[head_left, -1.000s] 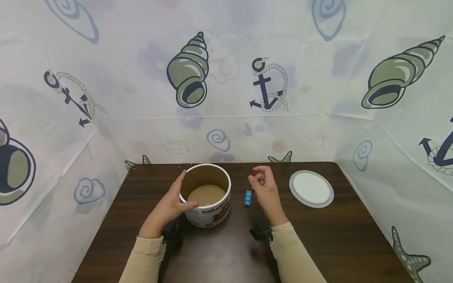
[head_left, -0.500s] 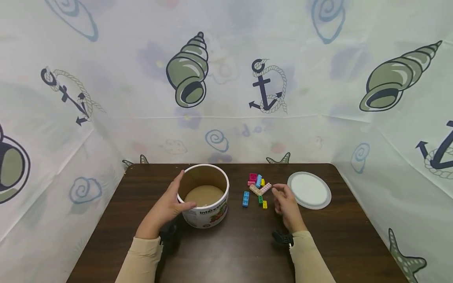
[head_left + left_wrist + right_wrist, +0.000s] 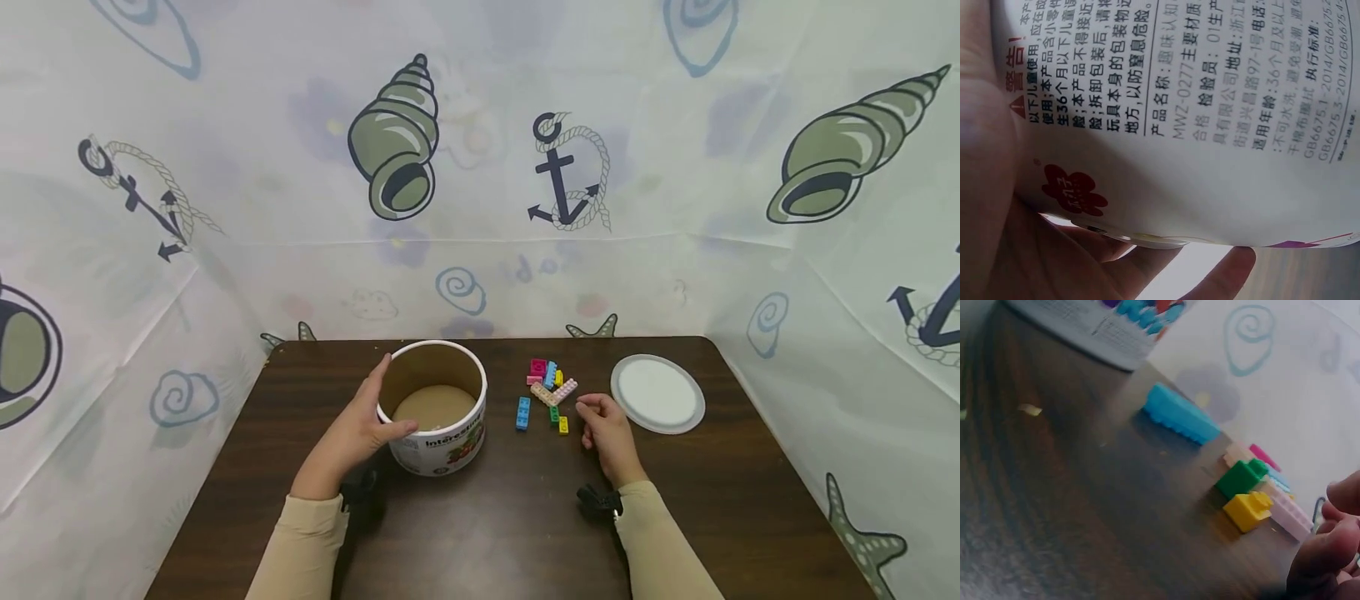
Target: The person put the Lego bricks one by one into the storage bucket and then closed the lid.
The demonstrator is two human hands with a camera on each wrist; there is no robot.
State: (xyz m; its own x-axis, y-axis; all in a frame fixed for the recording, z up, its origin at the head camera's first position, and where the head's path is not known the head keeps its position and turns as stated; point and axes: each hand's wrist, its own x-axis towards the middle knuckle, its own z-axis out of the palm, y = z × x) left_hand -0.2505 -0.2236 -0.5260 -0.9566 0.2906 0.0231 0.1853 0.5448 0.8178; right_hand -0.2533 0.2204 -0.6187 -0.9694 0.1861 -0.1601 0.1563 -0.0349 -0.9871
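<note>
A round white tub (image 3: 468, 446) with a printed label stands upright, its brown inside visible from above. My left hand (image 3: 347, 442) grips its left side, with the thumb over the near rim. In the left wrist view, the fingers (image 3: 1222, 275) curve around the printed wall (image 3: 1166, 194). My right hand (image 3: 611, 442) rests on the table, loosely curled, just right of several toy bricks. No thing shows in its fingers. Among the bricks are a blue one (image 3: 1179, 412), a green one (image 3: 1241, 478), a yellow one (image 3: 1247, 509) and a pale pink one (image 3: 1288, 512).
A white round lid (image 3: 658, 394) lies right of the bricks, beyond my right hand. Dark wood tabletop (image 3: 465, 533) spreads in front of the tub. A patterned cloth (image 3: 480, 192) hangs behind and along both sides.
My right hand has moved right and toward me, away from over the bricks, uncovering them. It has stayed nearly still since half a second ago. The left hand keeps its grip.
</note>
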